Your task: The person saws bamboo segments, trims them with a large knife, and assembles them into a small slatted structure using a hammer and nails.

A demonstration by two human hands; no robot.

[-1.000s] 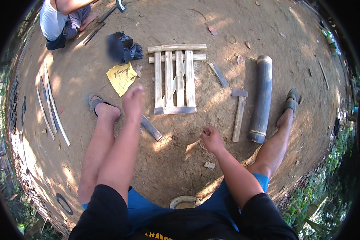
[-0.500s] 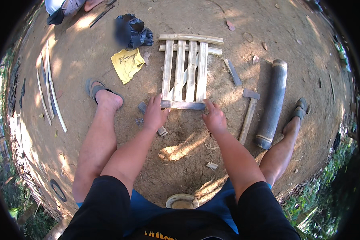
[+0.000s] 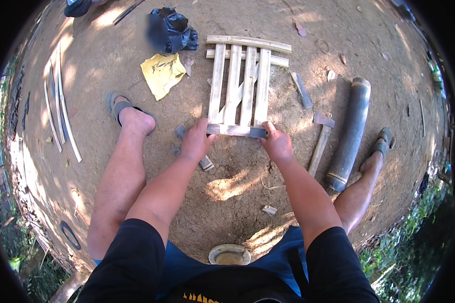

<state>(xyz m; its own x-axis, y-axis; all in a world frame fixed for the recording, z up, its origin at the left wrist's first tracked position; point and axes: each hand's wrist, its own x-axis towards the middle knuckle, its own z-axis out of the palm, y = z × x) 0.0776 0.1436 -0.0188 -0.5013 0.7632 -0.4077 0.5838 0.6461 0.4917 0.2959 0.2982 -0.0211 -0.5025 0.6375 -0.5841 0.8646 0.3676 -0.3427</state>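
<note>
A small slatted bamboo frame (image 3: 246, 81) lies on the ground in front of me, its upright slats joined by crosspieces at the far end and a diagonal strip running beneath them. Across its near end runs a dark bamboo crosspiece (image 3: 236, 131). My left hand (image 3: 195, 141) grips the left end of that crosspiece, fingers closed round it. At the opposite end, my right hand (image 3: 278, 143) is closed on the same piece, thumb on top.
Right of the frame lie a flat dark blade-like piece (image 3: 302, 91), a wooden-handled hatchet (image 3: 321, 136) and a thick dark bamboo pole (image 3: 350, 134). A yellow cloth (image 3: 162, 74) and black plastic bag (image 3: 174, 31) sit at the far left. Thin strips (image 3: 60, 101) lie farther left.
My right hand has closed on the right end of the dark crosspiece; before, its fingers were looser beside it. My left hand stays at the left end, now gripping more firmly.
</note>
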